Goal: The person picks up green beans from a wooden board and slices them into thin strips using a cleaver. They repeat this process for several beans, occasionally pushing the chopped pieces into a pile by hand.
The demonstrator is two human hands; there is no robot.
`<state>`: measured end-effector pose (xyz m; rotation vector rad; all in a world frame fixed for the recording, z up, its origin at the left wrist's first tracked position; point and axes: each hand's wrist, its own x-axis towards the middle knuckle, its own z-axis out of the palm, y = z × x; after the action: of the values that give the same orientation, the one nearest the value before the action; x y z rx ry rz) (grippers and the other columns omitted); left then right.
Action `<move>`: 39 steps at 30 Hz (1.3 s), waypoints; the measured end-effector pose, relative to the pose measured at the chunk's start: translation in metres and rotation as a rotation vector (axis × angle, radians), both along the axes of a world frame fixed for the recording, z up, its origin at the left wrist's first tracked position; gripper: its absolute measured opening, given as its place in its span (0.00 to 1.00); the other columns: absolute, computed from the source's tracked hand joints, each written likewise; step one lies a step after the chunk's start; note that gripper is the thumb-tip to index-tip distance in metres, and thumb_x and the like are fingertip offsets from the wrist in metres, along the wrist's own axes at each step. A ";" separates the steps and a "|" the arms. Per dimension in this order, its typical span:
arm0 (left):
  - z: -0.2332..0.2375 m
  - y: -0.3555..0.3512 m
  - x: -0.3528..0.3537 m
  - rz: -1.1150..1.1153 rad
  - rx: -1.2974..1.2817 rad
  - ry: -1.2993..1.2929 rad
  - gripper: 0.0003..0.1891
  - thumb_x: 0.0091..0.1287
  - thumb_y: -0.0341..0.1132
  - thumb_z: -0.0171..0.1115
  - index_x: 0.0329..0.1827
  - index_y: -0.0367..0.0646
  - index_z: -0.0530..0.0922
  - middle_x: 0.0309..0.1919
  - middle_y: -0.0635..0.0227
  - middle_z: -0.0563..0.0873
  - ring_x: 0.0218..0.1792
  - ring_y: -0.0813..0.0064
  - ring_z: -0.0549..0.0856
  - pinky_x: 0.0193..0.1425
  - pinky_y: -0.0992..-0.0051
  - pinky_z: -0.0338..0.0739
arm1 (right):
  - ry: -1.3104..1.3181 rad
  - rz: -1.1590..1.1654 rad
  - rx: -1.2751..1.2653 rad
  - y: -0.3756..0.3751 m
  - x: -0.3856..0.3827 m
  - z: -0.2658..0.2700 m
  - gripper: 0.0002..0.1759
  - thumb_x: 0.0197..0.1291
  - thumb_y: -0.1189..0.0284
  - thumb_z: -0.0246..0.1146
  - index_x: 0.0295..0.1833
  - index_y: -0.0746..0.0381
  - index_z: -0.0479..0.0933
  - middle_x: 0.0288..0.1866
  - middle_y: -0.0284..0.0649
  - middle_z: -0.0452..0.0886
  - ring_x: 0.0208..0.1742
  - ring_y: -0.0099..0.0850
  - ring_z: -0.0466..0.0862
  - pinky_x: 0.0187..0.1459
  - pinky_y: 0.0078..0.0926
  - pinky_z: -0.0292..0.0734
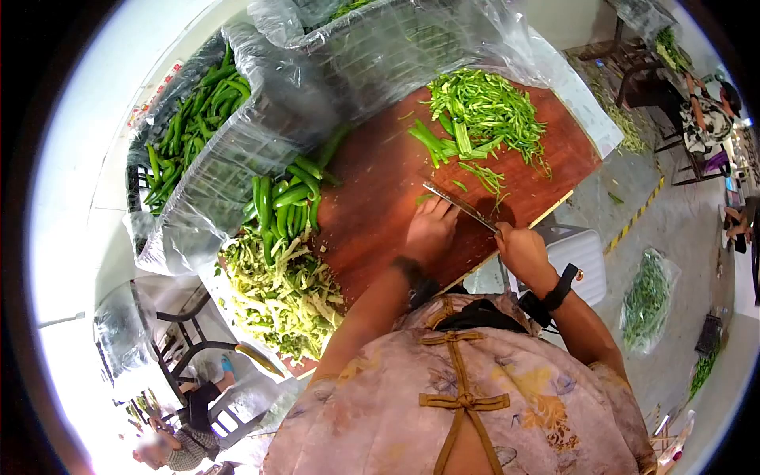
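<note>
My right hand (522,252) is closed around the handle of a knife (463,206), whose thin blade points up and left over the reddish-brown board (380,182). My left hand (431,231) rests on the board with curled fingers against the blade side. A small green bit shows by its fingertips, but what lies under them is hidden. Beyond the knife is a heap of sliced green peppers (507,115), with longer pieces (431,144) at its left. Whole green peppers (289,198) lie to the left, above a pile of pale green scraps (277,293).
Plastic-lined baskets stand along the far side; one holds many green peppers (198,119). A white stool (582,257) is at the right, near a bag of greens (647,301) on the floor. Other people sit at the far right and lower left.
</note>
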<state>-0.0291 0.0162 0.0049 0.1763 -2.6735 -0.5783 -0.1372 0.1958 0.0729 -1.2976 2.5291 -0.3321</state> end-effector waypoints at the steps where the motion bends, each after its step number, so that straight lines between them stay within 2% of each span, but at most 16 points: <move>1: -0.002 0.000 0.000 0.005 0.014 0.002 0.18 0.55 0.29 0.58 0.50 0.40 0.77 0.50 0.61 0.77 0.54 0.59 0.74 0.55 0.61 0.71 | 0.000 -0.004 0.001 0.001 0.000 0.000 0.12 0.59 0.67 0.58 0.45 0.60 0.75 0.25 0.52 0.79 0.28 0.52 0.80 0.31 0.49 0.74; 8: -0.006 -0.001 0.001 0.005 0.039 -0.019 0.18 0.54 0.29 0.58 0.50 0.40 0.77 0.50 0.61 0.77 0.53 0.58 0.75 0.54 0.60 0.72 | -0.027 -0.002 0.071 0.004 0.000 -0.003 0.11 0.60 0.67 0.54 0.44 0.61 0.75 0.25 0.53 0.79 0.29 0.52 0.80 0.31 0.49 0.74; 13: 0.001 0.000 0.001 0.015 0.073 -0.086 0.18 0.54 0.29 0.58 0.50 0.40 0.77 0.51 0.61 0.77 0.54 0.59 0.74 0.57 0.61 0.71 | -0.008 0.074 0.068 -0.013 -0.003 -0.016 0.11 0.61 0.67 0.53 0.42 0.62 0.74 0.24 0.53 0.78 0.29 0.52 0.80 0.31 0.49 0.74; 19: -0.001 -0.004 0.002 -0.013 0.006 0.042 0.17 0.54 0.28 0.57 0.49 0.39 0.77 0.49 0.59 0.78 0.55 0.59 0.75 0.58 0.63 0.71 | 0.049 0.053 -0.170 -0.044 -0.013 -0.027 0.10 0.61 0.68 0.53 0.39 0.62 0.74 0.23 0.52 0.78 0.28 0.52 0.80 0.31 0.48 0.74; 21: -0.001 -0.003 0.002 -0.010 -0.006 0.048 0.17 0.54 0.28 0.57 0.48 0.39 0.77 0.49 0.59 0.79 0.54 0.59 0.75 0.58 0.64 0.71 | 0.143 0.055 -0.152 -0.041 -0.018 -0.020 0.07 0.57 0.72 0.51 0.31 0.62 0.72 0.21 0.48 0.78 0.25 0.46 0.81 0.25 0.43 0.75; 22: -0.001 -0.003 0.002 -0.002 -0.016 0.056 0.17 0.54 0.28 0.57 0.48 0.38 0.77 0.48 0.59 0.79 0.54 0.59 0.75 0.58 0.64 0.71 | 0.146 0.057 -0.151 -0.036 -0.018 -0.018 0.07 0.57 0.72 0.51 0.31 0.62 0.72 0.21 0.48 0.78 0.25 0.46 0.81 0.25 0.43 0.75; 24: 0.000 -0.001 0.003 0.002 -0.001 0.046 0.17 0.54 0.28 0.57 0.48 0.38 0.77 0.47 0.59 0.79 0.53 0.59 0.75 0.57 0.64 0.72 | 0.025 0.061 -0.096 -0.020 -0.012 -0.014 0.10 0.61 0.68 0.54 0.40 0.63 0.75 0.23 0.53 0.78 0.28 0.51 0.80 0.31 0.48 0.73; 27: 0.000 -0.002 0.002 -0.008 0.020 0.035 0.17 0.53 0.28 0.57 0.48 0.39 0.77 0.46 0.60 0.79 0.50 0.59 0.76 0.55 0.64 0.73 | 0.014 0.076 -0.008 -0.009 -0.002 -0.006 0.11 0.61 0.68 0.54 0.41 0.64 0.74 0.23 0.53 0.78 0.28 0.51 0.80 0.30 0.48 0.73; 32: -0.002 -0.004 0.000 -0.026 0.028 0.033 0.17 0.52 0.27 0.57 0.47 0.39 0.77 0.44 0.61 0.78 0.48 0.60 0.76 0.52 0.64 0.73 | 0.000 0.039 0.035 -0.008 0.002 -0.001 0.10 0.60 0.68 0.54 0.41 0.64 0.74 0.23 0.52 0.78 0.28 0.51 0.80 0.30 0.48 0.73; 39: -0.004 -0.005 0.001 -0.034 0.072 0.010 0.19 0.51 0.27 0.58 0.49 0.38 0.77 0.47 0.60 0.78 0.52 0.59 0.75 0.56 0.64 0.72 | 0.031 0.060 0.011 -0.033 -0.001 -0.021 0.09 0.60 0.68 0.55 0.37 0.64 0.73 0.22 0.53 0.78 0.27 0.52 0.80 0.29 0.50 0.73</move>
<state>-0.0277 0.0116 0.0013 0.1481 -2.6521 -0.6851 -0.1383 0.1626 0.0520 -1.3810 2.5076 -0.2878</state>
